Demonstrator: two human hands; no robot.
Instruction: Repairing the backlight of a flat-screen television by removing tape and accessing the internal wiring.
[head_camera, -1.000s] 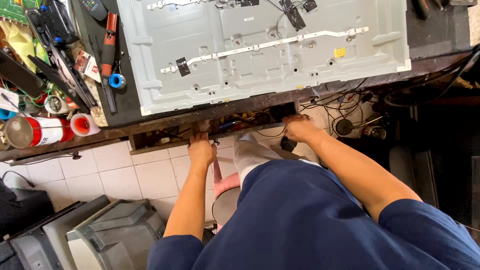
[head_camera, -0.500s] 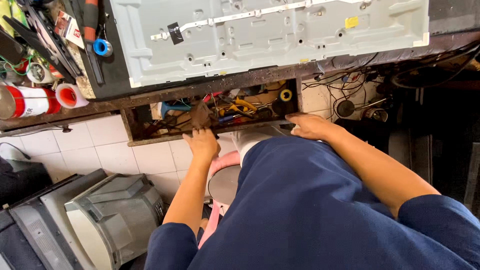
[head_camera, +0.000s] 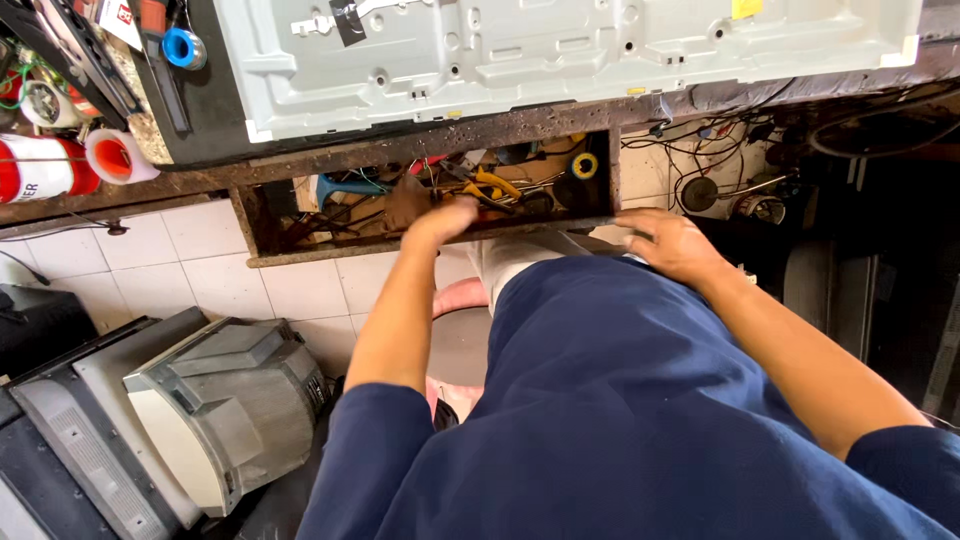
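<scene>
Open drawer (head_camera: 300, 215) sits under the workbench edge, crowded with tools. Left hand (head_camera: 440, 222) reaches into it over the front edge, fingers curled downward among the contents; whether it grips anything cannot be told. Yellow-handled pliers (head_camera: 492, 185) lie just beside that hand, a yellow tape roll (head_camera: 585, 165) further right. Right hand (head_camera: 675, 243) rests open and flat, near the drawer's right front corner, holding nothing. Grey metal panel (head_camera: 560, 50) lies on the bench above

The left hand (head_camera: 440, 222) reaches into the open drawer (head_camera: 262, 222), perhaps touching yellow-handled pliers (head_camera: 492, 184); the right hand (head_camera: 672, 243) rests near its front edge.
</scene>
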